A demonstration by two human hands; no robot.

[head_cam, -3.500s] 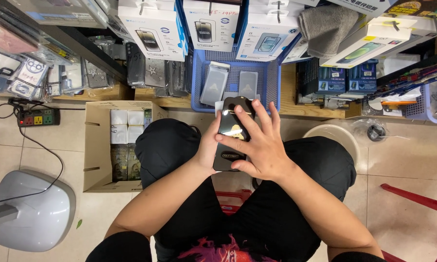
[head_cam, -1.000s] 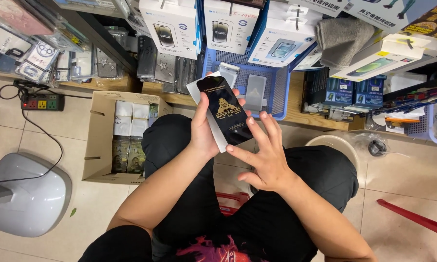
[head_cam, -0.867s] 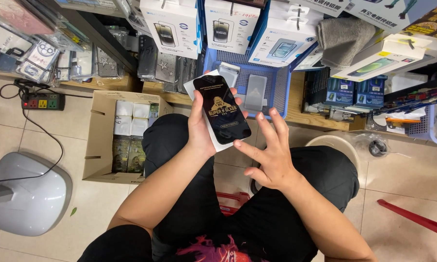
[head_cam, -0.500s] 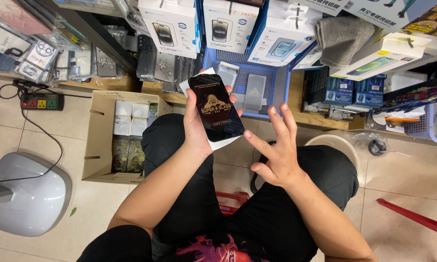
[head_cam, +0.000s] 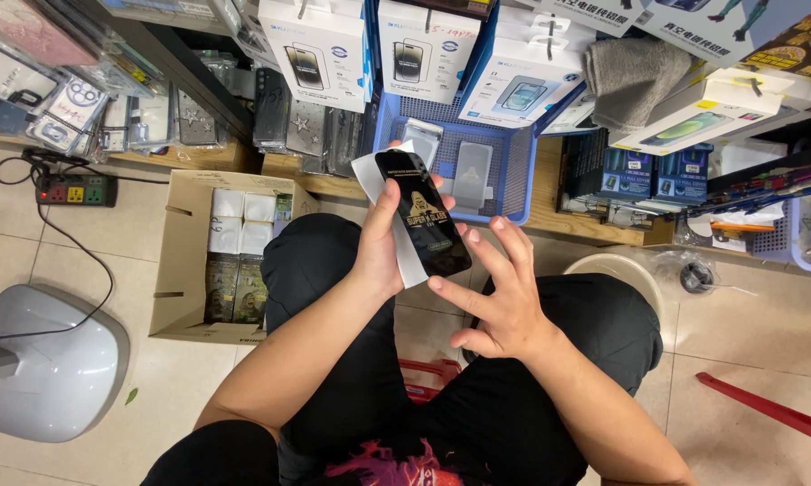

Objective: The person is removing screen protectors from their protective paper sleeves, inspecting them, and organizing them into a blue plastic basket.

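Note:
My left hand [head_cam: 383, 247] holds a black glossy screen protector sheet [head_cam: 423, 211] with gold print, together with a white backing sheet [head_cam: 374, 175] behind it, raised over my lap. The thumb lies across the sheet's left edge. My right hand [head_cam: 500, 301] hovers just below and to the right of the sheet with its fingers spread and nothing in it; the index fingertip points at the sheet's lower corner. I sit with both knees in dark trousers under my hands.
A blue plastic basket [head_cam: 527, 175] with packaged protectors stands ahead on a wooden shelf. White boxed products [head_cam: 320, 49] hang above. An open cardboard box [head_cam: 185, 261] of small packs sits at left, beside a power strip [head_cam: 74, 190] and a grey fan base [head_cam: 45, 364].
My right hand came off the black sheet and spread open beside it. My left hand lifted and tilted the sheet up toward the basket.

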